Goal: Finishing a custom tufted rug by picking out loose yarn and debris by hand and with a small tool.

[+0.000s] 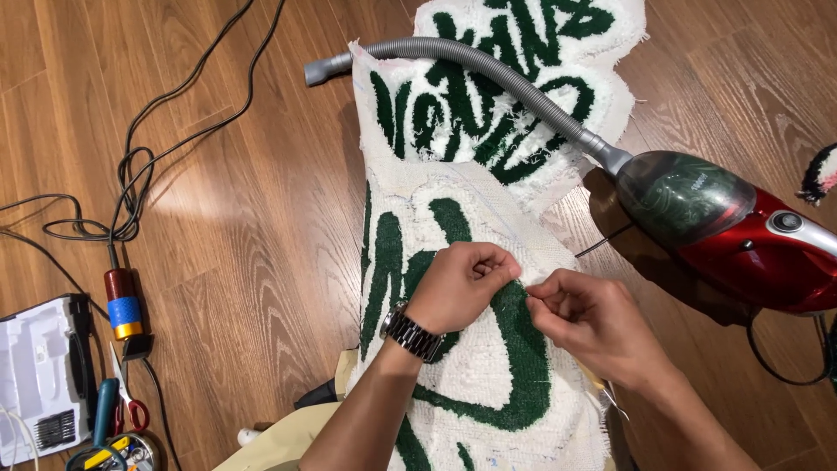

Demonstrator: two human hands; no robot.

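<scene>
While both hands meet over the middle of the tufted rug piece [488, 349], the work sits close to the body — the white-and-green pile is draped toward the person's lap so the spot in hand lies within easy reach. The left hand [460, 286], with a dark metal watch [411, 334] at the wrist, has its fingers curled and pressed together, pinching at the pile where white meets a green stroke. The right hand [586, 321] comes in from the other side, thumb and forefinger pinched tight on something too fine to make out, perhaps a loose strand; the two sets of fingertips nearly touch, which suits picking at one small spot.

A second rug piece [514, 78] lies farther off on the wooden floor [244, 262], with the grey hose [488, 70] of a red handheld vacuum [741, 235] laid across it — parked within reach at the right. At the left, well apart, lie tangled black cables [131, 174], a red-and-blue cylindrical tool [122, 303], scissors [131, 406] and a white tray [39, 366].
</scene>
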